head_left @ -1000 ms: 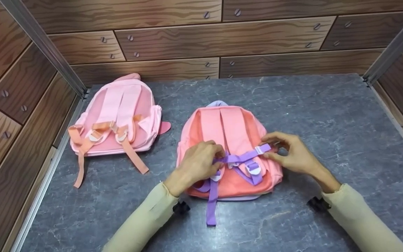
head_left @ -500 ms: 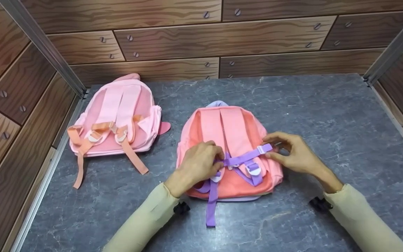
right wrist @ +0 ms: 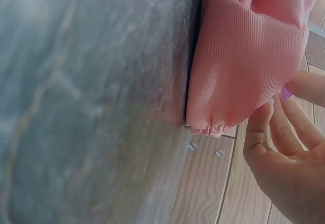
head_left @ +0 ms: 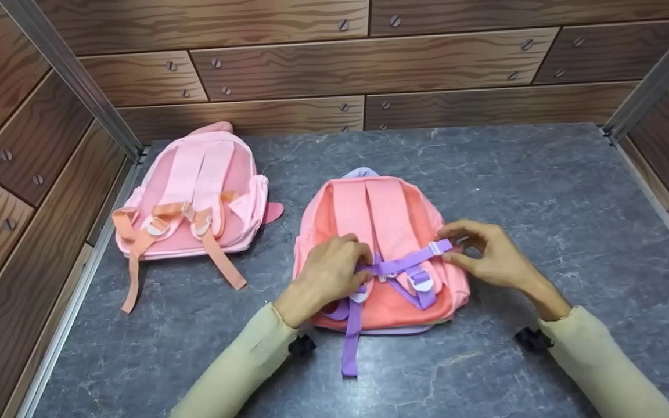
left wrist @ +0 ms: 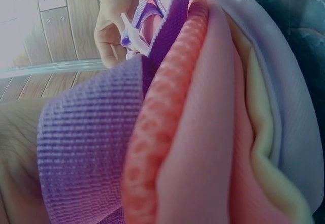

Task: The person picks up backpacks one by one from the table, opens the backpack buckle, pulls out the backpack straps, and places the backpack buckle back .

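Observation:
A coral-pink backpack [head_left: 340, 203] lies with its shoulder straps up, in front of me. Across its lower half a purple chest strap [head_left: 407, 262] runs slanting up to the right, a white buckle [head_left: 435, 248] near its right end. My left hand [head_left: 331, 270] pinches the strap's left part over the middle of the bag; its fingertips are partly hidden. At the bag's right edge my right hand [head_left: 488, 255] holds the strap's right end between thumb and fingers. A purple webbing tail [head_left: 351, 342] hangs below the bag onto the table. The right wrist view shows the bag's pink side [right wrist: 244, 61].
A light-pink backpack [head_left: 186, 174] with orange straps [head_left: 221, 258] lies at the left on the dark marbled table [head_left: 543, 191]. Wood-patterned walls [head_left: 311, 64] and metal posts [head_left: 73, 81] enclose the table at the back and sides.
The right hand has shifted slightly to the right with the strap's end and buckle, and the strap looks straighter. The left hand and both backpacks stay in place.

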### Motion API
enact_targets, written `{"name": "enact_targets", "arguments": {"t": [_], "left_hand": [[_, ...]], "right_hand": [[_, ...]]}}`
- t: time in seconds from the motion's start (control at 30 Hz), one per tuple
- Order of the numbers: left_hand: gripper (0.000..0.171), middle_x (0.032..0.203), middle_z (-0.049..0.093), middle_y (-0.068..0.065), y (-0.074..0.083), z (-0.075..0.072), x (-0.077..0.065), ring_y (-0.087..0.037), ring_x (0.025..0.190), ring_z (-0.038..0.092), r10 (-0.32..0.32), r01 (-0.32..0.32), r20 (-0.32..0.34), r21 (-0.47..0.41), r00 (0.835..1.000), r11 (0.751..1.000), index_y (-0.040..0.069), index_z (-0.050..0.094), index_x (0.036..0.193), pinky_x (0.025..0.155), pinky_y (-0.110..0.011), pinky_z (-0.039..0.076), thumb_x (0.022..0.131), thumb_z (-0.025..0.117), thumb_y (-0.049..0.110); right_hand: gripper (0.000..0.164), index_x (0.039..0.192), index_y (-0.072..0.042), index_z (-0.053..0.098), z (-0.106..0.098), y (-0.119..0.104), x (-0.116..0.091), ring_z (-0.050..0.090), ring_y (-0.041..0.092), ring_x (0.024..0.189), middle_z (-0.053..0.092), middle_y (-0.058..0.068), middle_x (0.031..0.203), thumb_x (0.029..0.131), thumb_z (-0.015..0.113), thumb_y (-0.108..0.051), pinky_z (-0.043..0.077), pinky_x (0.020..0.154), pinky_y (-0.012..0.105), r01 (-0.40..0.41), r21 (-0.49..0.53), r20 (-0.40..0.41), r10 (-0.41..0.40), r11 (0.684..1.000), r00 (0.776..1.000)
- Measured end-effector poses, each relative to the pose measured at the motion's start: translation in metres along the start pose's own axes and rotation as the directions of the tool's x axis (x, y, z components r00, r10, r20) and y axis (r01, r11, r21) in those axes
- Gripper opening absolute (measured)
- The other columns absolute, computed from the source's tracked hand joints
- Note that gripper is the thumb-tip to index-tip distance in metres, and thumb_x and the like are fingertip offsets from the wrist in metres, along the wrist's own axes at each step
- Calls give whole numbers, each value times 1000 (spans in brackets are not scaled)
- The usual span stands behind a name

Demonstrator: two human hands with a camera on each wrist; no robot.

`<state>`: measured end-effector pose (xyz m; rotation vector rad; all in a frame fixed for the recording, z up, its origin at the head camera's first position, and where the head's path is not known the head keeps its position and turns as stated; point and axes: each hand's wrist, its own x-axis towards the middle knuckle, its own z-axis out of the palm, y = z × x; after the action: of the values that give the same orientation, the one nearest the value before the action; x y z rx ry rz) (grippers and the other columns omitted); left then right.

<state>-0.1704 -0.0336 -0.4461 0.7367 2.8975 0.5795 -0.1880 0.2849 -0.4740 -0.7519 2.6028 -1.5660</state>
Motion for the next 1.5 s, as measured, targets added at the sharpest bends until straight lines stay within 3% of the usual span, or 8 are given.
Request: {"name": "enact_targets", "arguments": {"t": [0.17,0.4,0.57,0.93,1.27,1.4,1.5], "left_hand": [[16,97,68,1,-2,-2,-3,-18,88,66,3,-4,-27,-42,1000,999,18,82,105,78,-36,57,92,85,27],[20,97,70,-3,-12,-9,-10,-16,84,63,26,-39,-114,-115,993,993,14,81,109,73,-36,55,93,82,25],[24,100,71,-4,-23,-17,-16,-17,83,61,6,-33,-163,-161,987,986,13,80,113,70,-38,53,97,78,30],[31,122,73,-5,-52,-26,-30,-29,104,68,-63,-7,-291,-233,955,972,12,75,125,88,-49,57,99,77,28],[43,137,70,-10,-73,-22,-44,-28,130,65,-78,-27,-369,-272,926,962,7,70,135,112,-47,51,97,78,24],[47,141,68,-14,-80,-17,-51,-31,134,63,-86,-41,-375,-318,923,947,2,67,140,116,-47,48,97,77,18],[49,143,66,-16,-83,-15,-57,-33,133,63,-113,-26,-363,-355,925,934,0,65,142,114,-50,50,97,76,15]], "right_hand": [[36,122,3,73,0,0,-1,71,11,97,78,15,114,87,83,7,59,83,20,7,1,5,-7,1000,1000],[36,122,3,73,-2,-2,-1,71,11,98,78,16,114,87,83,8,59,83,20,20,13,15,-20,1000,1000],[38,122,2,73,-5,-2,-2,71,13,96,77,18,114,86,84,7,59,83,20,24,18,7,-24,1000,1000],[34,125,-3,73,-13,-6,-4,72,17,101,76,15,116,92,78,6,59,85,22,8,-1,-18,-8,1000,1000],[34,127,2,71,-16,-9,-5,71,25,111,73,19,124,94,78,1,58,91,21,-13,-16,-58,12,1000,998],[41,134,-1,69,-18,-11,-8,71,29,117,71,19,131,95,80,-6,58,93,22,-71,-37,-50,69,997,996],[48,141,-4,65,-19,-11,-12,69,33,122,67,18,140,97,81,-15,60,99,32,-142,-68,-29,141,987,990]]}}
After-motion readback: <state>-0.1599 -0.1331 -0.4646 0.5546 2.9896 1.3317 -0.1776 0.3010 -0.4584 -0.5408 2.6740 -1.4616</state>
